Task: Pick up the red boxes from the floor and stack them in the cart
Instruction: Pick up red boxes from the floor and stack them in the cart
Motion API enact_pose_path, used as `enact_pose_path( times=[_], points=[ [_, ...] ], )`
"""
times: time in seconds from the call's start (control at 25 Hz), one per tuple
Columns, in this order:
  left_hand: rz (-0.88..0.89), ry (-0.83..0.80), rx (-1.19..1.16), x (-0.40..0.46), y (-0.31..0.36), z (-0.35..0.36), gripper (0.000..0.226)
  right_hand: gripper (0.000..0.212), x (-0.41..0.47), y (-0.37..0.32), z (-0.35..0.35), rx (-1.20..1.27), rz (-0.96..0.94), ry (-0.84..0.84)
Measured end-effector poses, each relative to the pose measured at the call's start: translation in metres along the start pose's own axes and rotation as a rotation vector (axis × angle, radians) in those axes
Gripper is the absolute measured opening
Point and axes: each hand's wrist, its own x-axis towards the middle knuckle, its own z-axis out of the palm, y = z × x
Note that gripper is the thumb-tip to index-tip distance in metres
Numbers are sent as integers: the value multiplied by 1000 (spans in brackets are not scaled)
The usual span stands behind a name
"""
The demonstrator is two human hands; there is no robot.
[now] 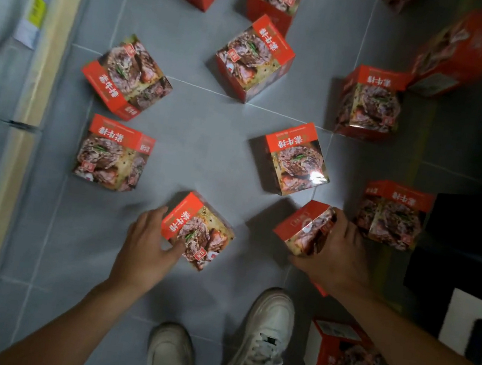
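Several red boxes printed with a meat picture lie scattered on the grey tiled floor (209,133). My left hand (149,242) holds the left side of the nearest box (199,231), thumb on its top face and fingers along its far left edge. My right hand (334,254) grips a tilted box (305,227), fingers curled over its right side. Another box (297,158) lies just beyond these two. No cart shows in this view.
More boxes lie at the left (113,154), the middle back (254,58) and the right (392,214); one sits by my right arm (342,354). My white shoes (263,340) stand below. A pale raised strip (38,87) runs along the left; dark furniture (469,250) stands right.
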Motion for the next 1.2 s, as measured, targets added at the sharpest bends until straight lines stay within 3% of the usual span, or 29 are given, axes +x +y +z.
enact_pose_path(
  times=[0.24, 0.4, 0.48, 0.56, 0.68, 0.76, 0.92, 1.08, 1.2],
  points=[
    [-484, -33, -427, 5, -4, 24, 71, 135, -8, -32, -11, 54, -84, -6],
    [-739, -77, -764, 18, -12, 71, 108, 132, 5, -40, 3, 89, -156, 18],
    [-791, -47, -910, 26, -14, 93, 113, 132, 12, -41, 12, 104, -193, 25],
    [-768, 25, -1012, 29, -9, 112, 94, 132, 17, -40, 18, 122, -213, 35],
    [-678, 282, -1041, 29, 1, 131, 52, 133, 21, -37, 25, 130, -212, 29],
    [-614, 366, -1107, 29, 9, 136, 44, 133, 18, -34, 26, 145, -214, 29],
    [-542, 429, -1127, 34, 18, 136, 61, 131, 6, -32, 16, 176, -204, 27],
    [-513, 398, -946, 35, 17, 116, 88, 130, -6, -37, -6, 199, -216, 33],
    [-456, 346, -763, 24, 6, 96, 81, 130, -21, -44, -27, 220, -215, 70]
  ],
)
